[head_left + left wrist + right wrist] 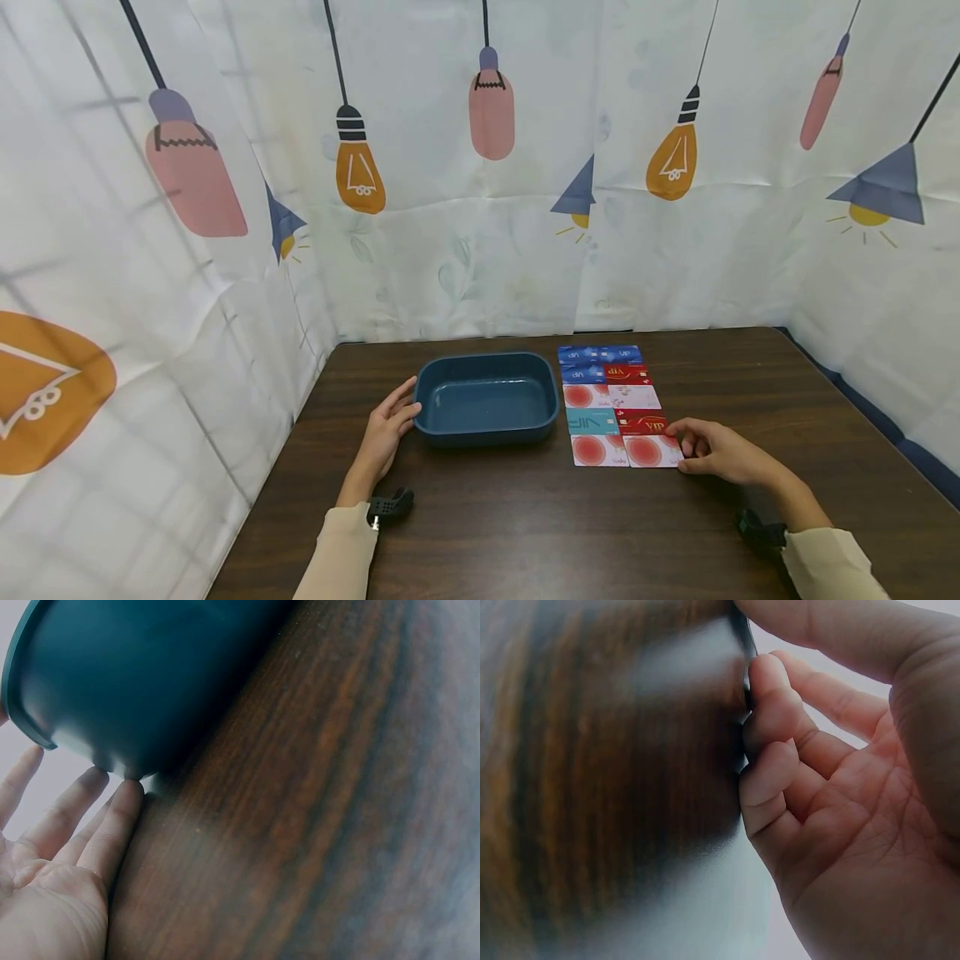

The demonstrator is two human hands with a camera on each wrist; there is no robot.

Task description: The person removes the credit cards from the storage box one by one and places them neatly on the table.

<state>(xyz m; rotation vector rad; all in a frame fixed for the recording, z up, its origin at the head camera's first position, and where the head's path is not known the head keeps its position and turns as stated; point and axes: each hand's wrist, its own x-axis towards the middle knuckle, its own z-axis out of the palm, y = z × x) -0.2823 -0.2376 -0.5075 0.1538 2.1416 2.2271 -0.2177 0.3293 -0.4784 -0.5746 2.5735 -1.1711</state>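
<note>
A deep blue rectangular dish (486, 433) stands on the table. My left hand (387, 429) reaches to its left end, fingers spread and mostly straight. In the left wrist view its fingertips (131, 791) are right at the dish's outer wall (150, 682). To the right of the dish, several printed cards lie flat in two columns edge to edge. My right hand (723, 454) rests at the near right end of this block, thumb and index finger apart at the edge of a white card with a pink circle (652, 451). In the right wrist view the other fingers (769, 776) curl loosely against the tabletop.
Blue cards (581, 372) lie at the far end of the block, with a red VIP card (641, 422) and a teal card (591, 421) nearer. The dark wooden table (525, 533) ends at a white curtain (465, 275) printed with lamps. Both wrists wear black bands.
</note>
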